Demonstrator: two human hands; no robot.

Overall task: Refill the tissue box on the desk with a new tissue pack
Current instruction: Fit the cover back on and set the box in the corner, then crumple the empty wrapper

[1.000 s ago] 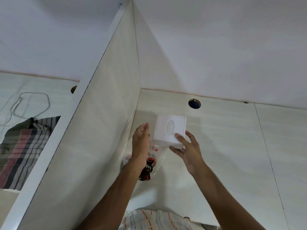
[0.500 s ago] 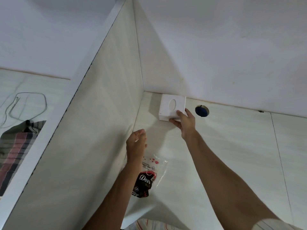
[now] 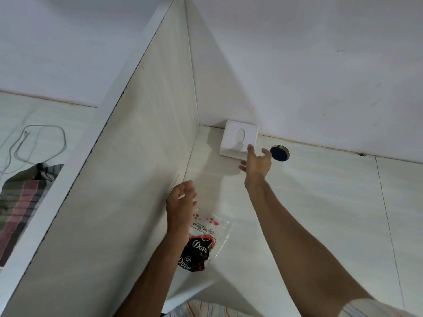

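- Tissue box (image 3: 239,140), white with an oval slot on top, sits in the far left corner of the surface (image 3: 320,202), pushed up against the back wall and close to the side panel (image 3: 137,179) that divides the desk.
- Right hand (image 3: 256,164) is stretched out just in front of the box, fingers loosely spread and open, holding nothing. One fingertip overlaps the box's near right edge, but I honestly can't tell whether it's touching or just hovering.
- Left hand (image 3: 180,203) hangs over the surface near the side panel, fingers curled in a relaxed half-open claw, also empty. It's well short of the box.
- Clear plastic wrapper (image 3: 211,227) with little red hearts and some print lies flat on the surface along the left edge, partly under the left forearm.
- Dark crumpled Dove packet (image 3: 195,253) lies at the near end of that wrapper, touching or overlapping it.
- Round cable hole (image 3: 279,153) with a dark blue inside sits along the back edge, just right of the box and right beside the right hand's fingers.
- Over the panel on the left there's a looped grey cable (image 3: 39,143) and a striped cloth (image 3: 23,202) on the neighbouring surface.
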